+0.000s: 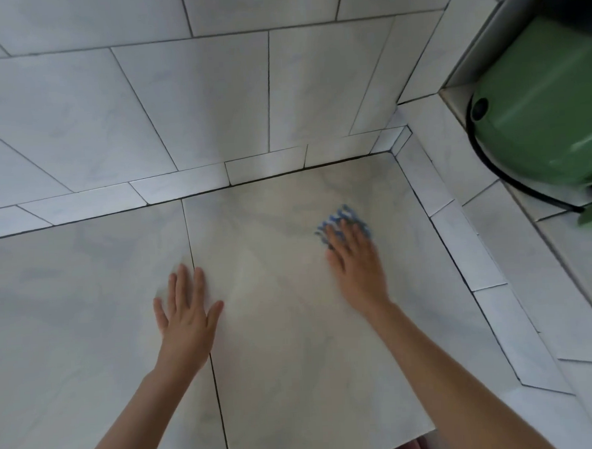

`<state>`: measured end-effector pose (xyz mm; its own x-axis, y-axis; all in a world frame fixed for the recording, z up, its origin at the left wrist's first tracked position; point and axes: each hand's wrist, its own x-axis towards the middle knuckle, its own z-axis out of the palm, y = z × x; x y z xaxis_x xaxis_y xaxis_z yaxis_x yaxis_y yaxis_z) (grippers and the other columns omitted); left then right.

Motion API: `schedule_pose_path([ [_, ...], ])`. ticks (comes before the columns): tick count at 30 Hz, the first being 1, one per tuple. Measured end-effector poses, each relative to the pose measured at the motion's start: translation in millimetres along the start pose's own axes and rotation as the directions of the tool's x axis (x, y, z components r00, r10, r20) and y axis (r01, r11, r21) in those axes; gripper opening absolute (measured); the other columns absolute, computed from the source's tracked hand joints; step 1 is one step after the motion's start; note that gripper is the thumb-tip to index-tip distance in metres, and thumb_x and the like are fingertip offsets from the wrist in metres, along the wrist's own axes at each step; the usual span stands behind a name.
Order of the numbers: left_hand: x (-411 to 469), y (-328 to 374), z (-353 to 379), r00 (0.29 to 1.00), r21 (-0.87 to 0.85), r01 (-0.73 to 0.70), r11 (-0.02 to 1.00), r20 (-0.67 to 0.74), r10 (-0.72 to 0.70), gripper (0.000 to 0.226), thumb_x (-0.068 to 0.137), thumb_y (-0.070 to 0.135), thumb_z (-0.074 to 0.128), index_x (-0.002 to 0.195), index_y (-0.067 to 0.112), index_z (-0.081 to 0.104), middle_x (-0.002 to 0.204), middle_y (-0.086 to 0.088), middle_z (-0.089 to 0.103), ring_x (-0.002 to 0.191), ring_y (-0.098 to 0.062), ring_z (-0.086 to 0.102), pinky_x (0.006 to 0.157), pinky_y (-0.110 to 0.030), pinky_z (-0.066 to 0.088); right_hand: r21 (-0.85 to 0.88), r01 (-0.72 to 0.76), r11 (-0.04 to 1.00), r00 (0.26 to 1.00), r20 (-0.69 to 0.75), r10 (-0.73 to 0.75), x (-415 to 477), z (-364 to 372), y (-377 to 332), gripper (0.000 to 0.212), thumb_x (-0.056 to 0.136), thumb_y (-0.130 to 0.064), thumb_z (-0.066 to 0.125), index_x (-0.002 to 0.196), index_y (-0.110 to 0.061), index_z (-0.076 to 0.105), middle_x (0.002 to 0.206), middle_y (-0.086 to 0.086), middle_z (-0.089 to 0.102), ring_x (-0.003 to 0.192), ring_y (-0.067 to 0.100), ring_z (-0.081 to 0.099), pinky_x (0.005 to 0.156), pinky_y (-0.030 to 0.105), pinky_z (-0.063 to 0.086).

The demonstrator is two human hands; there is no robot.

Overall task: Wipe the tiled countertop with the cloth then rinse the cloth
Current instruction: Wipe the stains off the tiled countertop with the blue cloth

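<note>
Right hand [355, 260] flat on bunched, blurred cloth [344, 216], axis unclear

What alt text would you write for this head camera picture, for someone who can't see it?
A person's right hand presses a blue cloth on a pale tiled countertop, while the left hand rests flat beside it. A green object stands at the right edge.

Blue-white cloth [343, 222] on pale tiled countertop [271, 246]
</note>
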<state>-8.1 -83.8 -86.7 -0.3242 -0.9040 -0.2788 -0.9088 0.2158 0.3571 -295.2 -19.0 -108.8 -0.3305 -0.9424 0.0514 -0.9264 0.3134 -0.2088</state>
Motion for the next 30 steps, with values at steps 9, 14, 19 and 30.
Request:
schedule_pose_path([
  [9,-11,3,3,0.998,0.001,-0.057,0.998,0.011,0.057,0.064,0.097,0.036,0.033,0.147,0.019,-0.003,0.155,-0.001,-0.013,0.139,-0.011,-0.020,0.113,-0.038,-0.011,-0.035,-0.432,0.901,0.900,0.052,0.434,-32,-23,88,0.073,0.086,-0.045,-0.001,0.151,-0.016,0.014,0.158,0.012,0.010,0.146,0.027,0.007,0.118,0.040,0.006],
  [14,-18,-2,4,0.996,-0.003,-0.085,0.996,0.018,0.085,0.063,0.097,0.035,0.032,0.147,0.021,-0.002,0.155,0.002,-0.012,0.139,-0.009,-0.018,0.114,-0.037,-0.009,0.031,-0.202,0.979,0.979,0.034,0.201,-45,-6,-1,0.051,0.096,-0.032,0.027,0.143,-0.017,0.038,0.151,0.008,0.035,0.142,0.025,0.026,0.117,0.038,0.006],
  [19,-31,-11,9,0.992,0.003,-0.118,0.993,-0.034,0.118,0.057,0.097,0.036,0.032,0.148,0.020,0.011,0.156,-0.001,0.003,0.142,-0.013,-0.004,0.115,-0.041,0.000,0.140,0.040,0.989,0.996,0.068,-0.050,-100,12,-104,0.047,0.099,-0.038,0.029,0.144,-0.025,0.037,0.151,0.002,0.035,0.141,0.023,0.024,0.114,0.038,0.014],
  [30,-57,-11,9,0.994,0.007,-0.098,0.995,0.048,0.098,0.064,0.097,0.033,0.034,0.147,0.021,-0.004,0.153,0.006,-0.015,0.138,-0.006,-0.019,0.113,-0.037,-0.009,-0.049,-0.314,0.948,0.944,0.091,0.317,-120,-29,79,0.060,0.101,-0.041,0.000,0.149,-0.015,0.024,0.155,0.010,0.026,0.144,0.022,0.015,0.116,0.041,0.017],
])
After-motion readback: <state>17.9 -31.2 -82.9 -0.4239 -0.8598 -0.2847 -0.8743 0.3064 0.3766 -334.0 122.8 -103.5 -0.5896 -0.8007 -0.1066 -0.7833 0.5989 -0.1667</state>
